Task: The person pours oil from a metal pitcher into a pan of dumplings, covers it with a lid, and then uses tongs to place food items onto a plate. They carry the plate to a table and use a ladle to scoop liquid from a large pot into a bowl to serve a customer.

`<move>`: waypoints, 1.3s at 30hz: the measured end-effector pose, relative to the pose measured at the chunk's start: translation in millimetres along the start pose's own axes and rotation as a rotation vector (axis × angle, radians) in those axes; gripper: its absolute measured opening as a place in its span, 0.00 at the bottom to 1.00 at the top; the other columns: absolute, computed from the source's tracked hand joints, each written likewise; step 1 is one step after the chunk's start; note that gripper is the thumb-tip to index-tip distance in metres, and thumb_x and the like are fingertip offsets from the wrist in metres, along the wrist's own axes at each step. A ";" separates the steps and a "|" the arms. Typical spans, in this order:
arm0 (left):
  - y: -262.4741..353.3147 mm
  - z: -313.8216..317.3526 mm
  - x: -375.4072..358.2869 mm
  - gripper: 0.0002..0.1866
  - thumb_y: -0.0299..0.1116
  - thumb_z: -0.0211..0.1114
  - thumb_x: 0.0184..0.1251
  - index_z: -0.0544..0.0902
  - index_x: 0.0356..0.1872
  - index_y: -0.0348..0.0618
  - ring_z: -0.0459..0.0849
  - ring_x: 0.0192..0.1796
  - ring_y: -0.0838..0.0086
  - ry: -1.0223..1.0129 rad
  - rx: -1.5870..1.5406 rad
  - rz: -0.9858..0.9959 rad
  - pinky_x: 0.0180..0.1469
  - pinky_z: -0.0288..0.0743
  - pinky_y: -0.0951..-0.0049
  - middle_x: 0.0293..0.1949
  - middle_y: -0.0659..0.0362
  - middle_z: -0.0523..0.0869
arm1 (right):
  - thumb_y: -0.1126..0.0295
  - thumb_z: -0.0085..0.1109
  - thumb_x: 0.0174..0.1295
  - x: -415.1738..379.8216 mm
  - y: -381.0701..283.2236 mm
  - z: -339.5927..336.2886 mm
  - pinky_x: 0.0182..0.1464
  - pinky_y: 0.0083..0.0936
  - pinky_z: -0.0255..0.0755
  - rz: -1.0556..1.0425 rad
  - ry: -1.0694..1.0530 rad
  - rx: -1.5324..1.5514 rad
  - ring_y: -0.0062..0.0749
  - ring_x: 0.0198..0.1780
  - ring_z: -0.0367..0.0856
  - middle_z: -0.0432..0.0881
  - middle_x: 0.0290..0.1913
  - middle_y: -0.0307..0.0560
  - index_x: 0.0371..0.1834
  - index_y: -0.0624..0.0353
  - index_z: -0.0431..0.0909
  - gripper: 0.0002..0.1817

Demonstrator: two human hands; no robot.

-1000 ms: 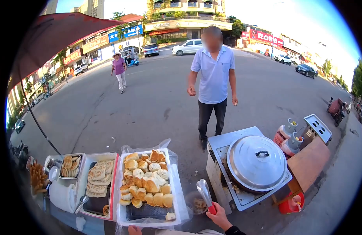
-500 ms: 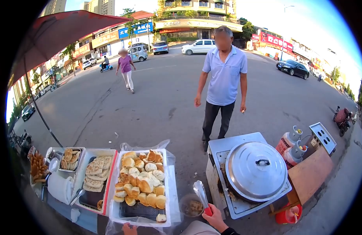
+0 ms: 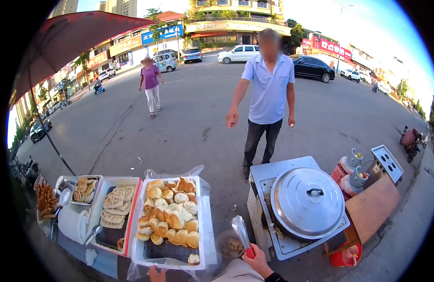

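Observation:
My right hand (image 3: 258, 263) is closed round the red handle of metal tongs (image 3: 240, 231), whose jaws point up and away from me. A plastic bowl (image 3: 220, 250) with brownish scraps in it sits just left of the tongs. My left hand (image 3: 156, 274) is at the bottom edge of the view, by the front rim of a white foam box (image 3: 138, 251); its fingers look apart, and nothing shows in them. Golden-topped buns (image 3: 173, 218) fill most of that plastic-lined box, with dark tray showing near the front.
Left of the buns stand a tray of flatbreads (image 3: 114, 209), a small metal pan (image 3: 83, 190) and fried dough sticks (image 3: 46, 201). A large lidded pot (image 3: 307, 207) sits on the stove at right, beside gas cylinders (image 3: 352, 176). A person (image 3: 268, 89) stands across the stall.
The person opposite has raised one hand forward, pointing down toward the stall. A walker behind has come nearer, and a black car has moved left. My hands have hardly moved.

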State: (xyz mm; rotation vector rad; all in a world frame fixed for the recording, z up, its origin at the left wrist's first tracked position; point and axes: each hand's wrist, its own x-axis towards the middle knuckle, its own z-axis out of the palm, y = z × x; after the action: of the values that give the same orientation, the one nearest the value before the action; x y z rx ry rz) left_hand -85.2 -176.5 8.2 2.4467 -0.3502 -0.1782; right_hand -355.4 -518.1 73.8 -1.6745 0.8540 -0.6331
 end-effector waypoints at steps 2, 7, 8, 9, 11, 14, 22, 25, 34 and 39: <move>1.6 -1.8 0.7 0.27 0.49 0.62 0.60 0.76 0.49 0.33 0.75 0.53 0.47 -0.039 0.043 -0.020 0.56 0.67 0.55 0.47 0.41 0.80 | 0.72 0.67 0.50 -0.4 4.6 3.5 0.40 0.20 0.72 -0.068 0.032 -0.002 0.20 0.33 0.78 0.79 0.31 0.39 0.53 0.66 0.71 0.26; 12.3 -8.5 -3.3 0.27 0.49 0.62 0.60 0.76 0.50 0.34 0.75 0.53 0.48 -0.055 0.075 -0.029 0.57 0.67 0.54 0.47 0.41 0.80 | 0.70 0.67 0.50 -3.8 -7.6 2.1 0.42 0.23 0.73 -0.019 -0.005 -0.015 0.26 0.36 0.80 0.80 0.33 0.43 0.53 0.65 0.71 0.27; 14.4 -9.6 -4.3 0.28 0.49 0.61 0.60 0.76 0.50 0.34 0.75 0.54 0.48 -0.050 0.070 -0.023 0.58 0.66 0.54 0.48 0.41 0.79 | 0.68 0.68 0.49 -3.9 -7.1 2.3 0.44 0.26 0.74 0.008 -0.025 -0.014 0.31 0.38 0.82 0.81 0.36 0.47 0.54 0.64 0.71 0.28; 16.1 -9.9 -4.4 0.28 0.49 0.61 0.60 0.76 0.50 0.34 0.75 0.54 0.48 -0.050 0.070 -0.024 0.58 0.66 0.54 0.48 0.41 0.79 | 0.68 0.68 0.49 -3.6 -6.3 2.7 0.44 0.26 0.74 0.008 -0.027 -0.015 0.31 0.38 0.82 0.81 0.36 0.47 0.54 0.64 0.71 0.28; 17.8 -10.5 -5.9 0.29 0.49 0.61 0.61 0.75 0.53 0.34 0.73 0.56 0.48 -0.072 0.057 -0.058 0.59 0.65 0.54 0.51 0.42 0.78 | 0.67 0.68 0.49 -3.8 -3.8 3.2 0.45 0.26 0.74 0.007 -0.022 0.001 0.31 0.38 0.81 0.81 0.36 0.47 0.54 0.64 0.71 0.28; 16.5 -10.1 -5.2 0.29 0.49 0.59 0.62 0.73 0.55 0.34 0.71 0.59 0.48 -0.118 0.087 -0.059 0.61 0.64 0.55 0.54 0.42 0.77 | 0.67 0.68 0.49 -2.2 1.8 4.6 0.45 0.26 0.73 0.000 -0.023 0.002 0.32 0.38 0.81 0.81 0.36 0.47 0.53 0.64 0.71 0.28; 24.7 -12.6 -6.2 0.29 0.48 0.59 0.63 0.72 0.57 0.34 0.71 0.60 0.48 -0.157 0.045 -0.097 0.62 0.64 0.55 0.55 0.42 0.76 | 0.66 0.67 0.50 -1.7 -7.1 2.5 0.45 0.27 0.73 -0.006 -0.028 -0.014 0.34 0.39 0.81 0.81 0.37 0.48 0.53 0.64 0.71 0.27; 4.6 3.3 -5.5 0.23 0.42 0.61 0.60 0.75 0.50 0.36 0.74 0.53 0.52 -0.034 0.037 0.001 0.56 0.67 0.58 0.48 0.44 0.78 | 0.67 0.67 0.50 -1.8 -9.7 1.7 0.45 0.27 0.73 -0.009 -0.031 -0.005 0.33 0.38 0.81 0.81 0.36 0.48 0.53 0.64 0.71 0.27; 11.7 5.3 -20.3 0.17 0.34 0.63 0.55 0.76 0.46 0.41 0.74 0.51 0.53 0.038 0.009 0.154 0.55 0.67 0.59 0.44 0.48 0.79 | 0.73 0.64 0.50 -7.7 -13.3 -1.8 0.40 0.22 0.72 0.018 -0.072 0.014 0.23 0.34 0.77 0.79 0.32 0.41 0.55 0.64 0.70 0.26; 17.9 4.7 -30.2 0.18 0.33 0.64 0.55 0.76 0.48 0.43 0.73 0.52 0.53 0.037 0.003 0.144 0.55 0.67 0.59 0.44 0.49 0.78 | 0.78 0.61 0.51 -12.3 -13.5 2.8 0.29 0.14 0.67 -0.031 -0.097 0.052 0.14 0.27 0.70 0.74 0.28 0.33 0.52 0.64 0.71 0.22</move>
State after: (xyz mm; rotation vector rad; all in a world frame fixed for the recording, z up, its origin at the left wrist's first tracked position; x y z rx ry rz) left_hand -118.8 -183.9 17.0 2.4137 -0.5091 -0.0705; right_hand -357.6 -504.7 86.4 -1.6602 0.7377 -0.5860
